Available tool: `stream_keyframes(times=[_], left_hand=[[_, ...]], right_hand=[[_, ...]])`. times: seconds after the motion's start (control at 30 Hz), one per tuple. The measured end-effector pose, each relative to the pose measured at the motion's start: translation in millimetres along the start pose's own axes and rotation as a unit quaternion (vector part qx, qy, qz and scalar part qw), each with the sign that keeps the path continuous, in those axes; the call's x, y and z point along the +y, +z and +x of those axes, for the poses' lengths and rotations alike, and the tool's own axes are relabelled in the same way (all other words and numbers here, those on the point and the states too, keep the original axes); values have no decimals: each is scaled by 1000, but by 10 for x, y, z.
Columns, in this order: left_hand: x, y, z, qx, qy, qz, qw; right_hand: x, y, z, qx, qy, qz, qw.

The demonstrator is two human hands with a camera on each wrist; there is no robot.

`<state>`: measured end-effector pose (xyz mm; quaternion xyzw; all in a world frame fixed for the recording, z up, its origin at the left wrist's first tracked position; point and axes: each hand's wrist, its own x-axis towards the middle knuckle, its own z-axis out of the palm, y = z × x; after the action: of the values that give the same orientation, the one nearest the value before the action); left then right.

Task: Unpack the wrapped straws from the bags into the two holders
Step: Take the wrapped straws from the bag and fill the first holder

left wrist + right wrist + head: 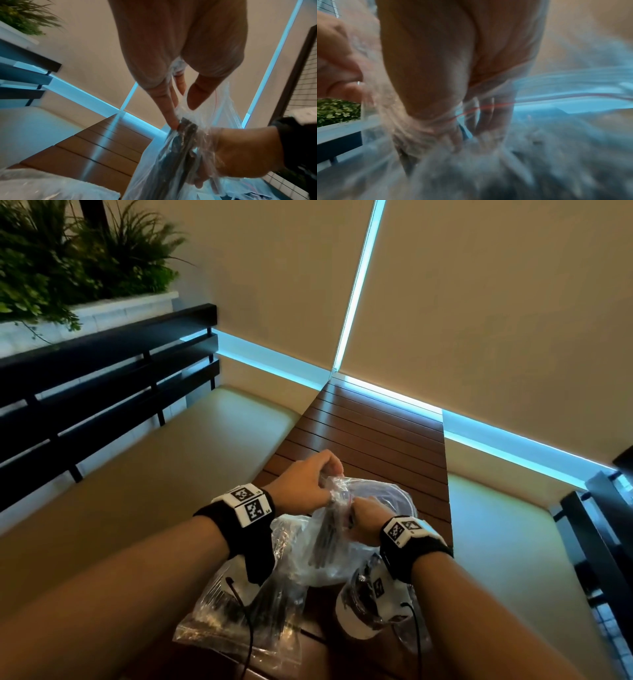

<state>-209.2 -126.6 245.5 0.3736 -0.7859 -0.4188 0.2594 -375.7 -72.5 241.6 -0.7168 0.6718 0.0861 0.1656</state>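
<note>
A clear zip bag (pixel 308 556) stands raised over the slatted wooden table (pixel 376 433), with dark wrapped straws (pixel 323 539) inside it. My left hand (pixel 330 474) pinches the bag's top edge; the left wrist view shows the fingers (pixel 171 116) at the straw tips (pixel 187 132). My right hand (pixel 356 518) is inside the bag mouth, curled round the straw bundle, with plastic over it (pixel 240 155). The right wrist view is blurred and shows that hand (pixel 462 135) through the film. A second bag (pixel 233 621) of dark straws lies at the near left. A clear round rim (pixel 397 494) shows behind the bag.
Cushioned benches flank the table on the left (pixel 171 474) and right (pixel 513 542). A dark slatted backrest (pixel 102 378) and a planter (pixel 85 268) stand at the far left. Beige blinds close off the far side. The far half of the table is bare wood.
</note>
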Motion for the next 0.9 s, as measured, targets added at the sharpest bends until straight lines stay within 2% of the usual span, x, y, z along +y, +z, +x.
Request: stream_keyframes(times=[0.1,0.17,0.27,0.37,0.43,0.5,0.63,0.77,0.9], left_hand=[[-103,-13,-19,-84,-74,12,994],[-185,27,-33,-125,-88,96,984],[-314,135,-42,-129,-73,163,975],[-333,214,-23,-121,-53,215,968],[-304,256,-4,-130,-23,279,951],[-288,278,16,-127,-2,324,938],[-270,264,38,-73,-16,287,955],[-261,238,97,-49,-37,217,974],[-375,212,180,-30,-92,134,986]], right_hand=[[38,43,-16,11,20,66,998],[39,50,-23,3,19,89,996],[113,63,28,22,17,105,994],[124,91,55,-4,16,89,996],[122,126,87,-17,19,86,996],[143,138,103,1,0,107,994],[203,123,84,38,-12,173,984],[246,148,160,110,-15,217,970],[219,115,208,161,-40,219,961]])
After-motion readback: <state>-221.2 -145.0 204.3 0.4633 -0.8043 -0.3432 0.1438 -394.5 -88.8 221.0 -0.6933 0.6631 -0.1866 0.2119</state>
